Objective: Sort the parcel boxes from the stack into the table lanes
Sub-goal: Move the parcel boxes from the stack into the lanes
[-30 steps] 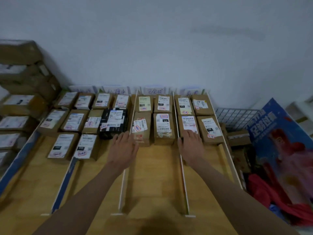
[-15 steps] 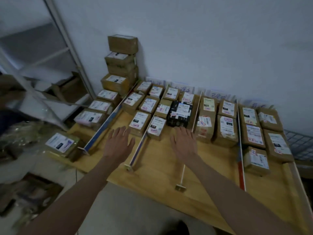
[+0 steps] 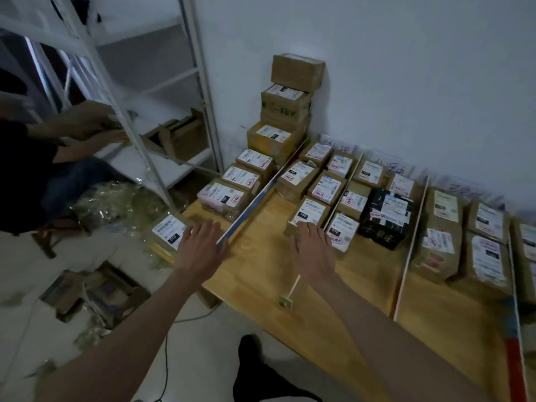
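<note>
Swung view left versus a second earlier: right-hand lanes mostly out of frame, tall stack of brown cardboard parcel boxes (image 3: 285,111) now upper centre against the white wall. Both hands moved left with it. Left hand (image 3: 200,246) flat, fingers spread, empty, hovering at the light wooden table (image 3: 342,309) corner beside a lone labelled carton (image 3: 168,233) at centre left. Right hand (image 3: 314,249) flat, empty, fingertips over the nearest labelled box (image 3: 309,216) in the left lane. Read as reaching for the next parcel; sorting partly done, stack still tall. Blue-edged divider strip (image 3: 246,216) between the hands, thin white lane rail (image 3: 293,287) under the right wrist: snag risks. Bare tabletop along the near edge, bottom centre.
</note>
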### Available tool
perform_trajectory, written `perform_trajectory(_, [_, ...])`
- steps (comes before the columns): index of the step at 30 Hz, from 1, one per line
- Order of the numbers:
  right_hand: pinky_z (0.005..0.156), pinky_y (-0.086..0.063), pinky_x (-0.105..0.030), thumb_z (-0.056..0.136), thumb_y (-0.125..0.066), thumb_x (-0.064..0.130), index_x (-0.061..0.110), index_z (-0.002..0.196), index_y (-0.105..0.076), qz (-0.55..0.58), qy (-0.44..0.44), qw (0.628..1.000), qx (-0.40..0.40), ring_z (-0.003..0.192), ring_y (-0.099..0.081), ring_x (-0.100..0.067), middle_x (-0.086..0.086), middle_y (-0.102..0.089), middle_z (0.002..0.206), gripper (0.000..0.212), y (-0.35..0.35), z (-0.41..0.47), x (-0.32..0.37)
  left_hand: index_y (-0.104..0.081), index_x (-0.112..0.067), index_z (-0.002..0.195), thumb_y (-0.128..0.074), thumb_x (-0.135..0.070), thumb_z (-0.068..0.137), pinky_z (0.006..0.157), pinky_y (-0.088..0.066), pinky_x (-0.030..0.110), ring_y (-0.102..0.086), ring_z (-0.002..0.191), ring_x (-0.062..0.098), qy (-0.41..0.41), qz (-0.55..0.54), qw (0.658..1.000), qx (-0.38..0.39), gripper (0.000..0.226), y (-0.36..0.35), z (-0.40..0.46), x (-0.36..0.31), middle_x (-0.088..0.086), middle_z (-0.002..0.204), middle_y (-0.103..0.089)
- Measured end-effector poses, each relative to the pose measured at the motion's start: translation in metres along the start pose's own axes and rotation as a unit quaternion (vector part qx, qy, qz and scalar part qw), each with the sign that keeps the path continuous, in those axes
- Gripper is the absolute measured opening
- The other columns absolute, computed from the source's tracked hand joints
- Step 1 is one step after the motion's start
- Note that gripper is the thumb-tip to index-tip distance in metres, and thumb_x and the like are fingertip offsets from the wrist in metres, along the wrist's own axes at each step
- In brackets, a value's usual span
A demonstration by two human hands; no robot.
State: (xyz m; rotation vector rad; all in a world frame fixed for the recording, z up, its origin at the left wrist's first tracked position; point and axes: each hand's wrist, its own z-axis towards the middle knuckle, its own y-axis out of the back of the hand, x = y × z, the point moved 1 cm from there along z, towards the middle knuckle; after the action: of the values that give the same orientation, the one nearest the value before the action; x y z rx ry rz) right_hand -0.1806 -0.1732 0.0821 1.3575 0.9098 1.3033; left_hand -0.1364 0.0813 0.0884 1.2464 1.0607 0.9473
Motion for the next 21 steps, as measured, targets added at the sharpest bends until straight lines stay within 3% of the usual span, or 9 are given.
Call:
perform_trajectory(5, [0.107, -0.037, -0.036, 0.103, -0.038, 0.034, 0.018, 0.139, -0.046, 0.027, -0.018, 0.999, 0.016, 0.125, -0.05, -0.021, -0.002, -0.053, 0.135, 0.04, -0.041, 0.044, 0.044, -0.047, -0.017, 0.141, -0.035, -0.049, 0.101, 0.117, -0.022, 0.042, -0.037, 0.138, 0.022, 0.022, 0.005, 0.999, 0.026, 0.053, -0.012, 0.041, 0.054, 0.004, 0.148, -0.045])
perform_trajectory(17, [0.103, -0.042, -0.032, 0.1, -0.048, 0.028, 0.017, 0.134, -0.052, 0.065, -0.01, 0.996, 0.053, 0.12, -0.056, -0.018, -0.002, -0.06, 0.129, 0.035, -0.107, 0.1, 0.154, -0.046, -0.016, 0.142, -0.04, -0.042, 0.101, 0.113, -0.029, 0.036, -0.044, 0.131, 0.026, 0.042, -0.008, 0.997, 0.062, 0.05, -0.035, 0.089, 0.174, 0.005, 0.143, -0.049])
perform_trajectory(21, [0.107, -0.038, -0.035, 0.102, -0.043, 0.03, 0.02, 0.136, -0.047, 0.066, 0.01, 0.994, 0.089, 0.124, -0.052, -0.018, -0.001, -0.056, 0.133, 0.036, -0.13, 0.118, 0.188, -0.042, -0.018, 0.144, -0.037, -0.041, 0.101, 0.114, -0.029, 0.039, -0.044, 0.131, 0.025, 0.029, -0.026, 0.996, 0.086, 0.049, -0.05, 0.103, 0.207, 0.005, 0.143, -0.048])
